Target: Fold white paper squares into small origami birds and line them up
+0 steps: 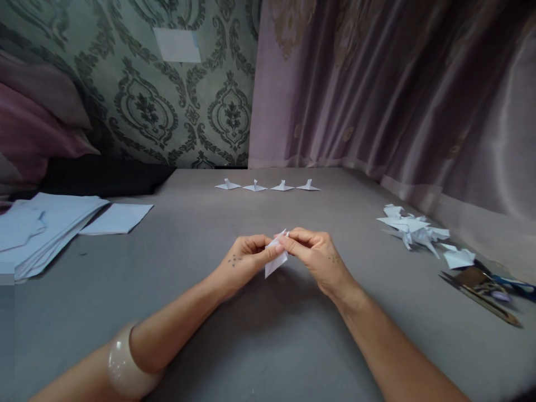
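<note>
A small folded piece of white paper (274, 267) is held up over the middle of the grey table, between both hands. My left hand (247, 258) pinches its left side, thumb in front and fingers curled behind. At its upper right edge, my right hand (316, 251) closes thumb and fingertips on the paper. The fingertips of the two hands nearly meet and hide part of the folds. One corner of the paper points down, clear of the hands.
Several small folded paper figures (282, 186) stand in a row at the table's back. A pile of folded paper birds (414, 226) lies at right, near scissors (481, 298). Paper sheets (54, 223) are stacked at left. A curtain (377, 84) borders the right side.
</note>
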`<action>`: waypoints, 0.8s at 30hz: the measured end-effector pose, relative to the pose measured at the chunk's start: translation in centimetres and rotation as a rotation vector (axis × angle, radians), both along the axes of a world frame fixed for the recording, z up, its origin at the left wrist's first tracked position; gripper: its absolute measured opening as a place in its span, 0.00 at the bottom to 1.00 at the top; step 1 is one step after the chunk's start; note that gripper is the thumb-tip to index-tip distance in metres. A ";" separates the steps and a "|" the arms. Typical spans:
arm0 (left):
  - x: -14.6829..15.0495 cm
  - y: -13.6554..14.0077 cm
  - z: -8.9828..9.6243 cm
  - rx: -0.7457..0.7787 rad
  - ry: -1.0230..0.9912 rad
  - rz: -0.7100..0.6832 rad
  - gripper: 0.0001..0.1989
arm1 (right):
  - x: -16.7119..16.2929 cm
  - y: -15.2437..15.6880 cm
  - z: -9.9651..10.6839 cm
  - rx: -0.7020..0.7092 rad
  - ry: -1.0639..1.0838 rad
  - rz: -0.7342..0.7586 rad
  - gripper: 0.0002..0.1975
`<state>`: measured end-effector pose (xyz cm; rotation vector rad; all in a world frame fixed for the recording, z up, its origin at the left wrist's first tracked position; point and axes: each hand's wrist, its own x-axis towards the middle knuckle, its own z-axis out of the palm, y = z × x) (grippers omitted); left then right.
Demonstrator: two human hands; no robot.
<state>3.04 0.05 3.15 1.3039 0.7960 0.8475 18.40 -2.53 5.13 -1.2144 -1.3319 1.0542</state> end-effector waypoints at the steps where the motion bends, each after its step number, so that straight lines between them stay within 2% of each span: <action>1: 0.0 0.0 0.0 0.014 0.004 -0.002 0.11 | -0.1 0.0 -0.1 -0.008 0.006 -0.003 0.08; 7: -0.2 0.2 -0.2 0.039 0.018 -0.056 0.09 | -0.3 -0.1 -0.4 0.016 0.014 -0.047 0.08; 11: -0.2 0.2 -0.6 0.007 -0.016 -0.103 0.09 | 0.1 0.2 -0.4 -0.111 0.172 -0.062 0.14; 14: -0.1 0.3 -0.9 -0.027 -0.103 -0.020 0.09 | 0.4 0.5 -0.5 -0.154 0.253 -0.090 0.19; 18: 0.1 0.8 -1.1 -0.099 -0.241 0.108 0.10 | -0.1 0.4 -0.6 -0.141 0.115 -0.030 0.19; 24: 0.2 1.1 -1.5 -0.222 -0.289 0.134 0.10 | -0.7 0.3 -1.5 -0.079 0.051 -0.037 0.15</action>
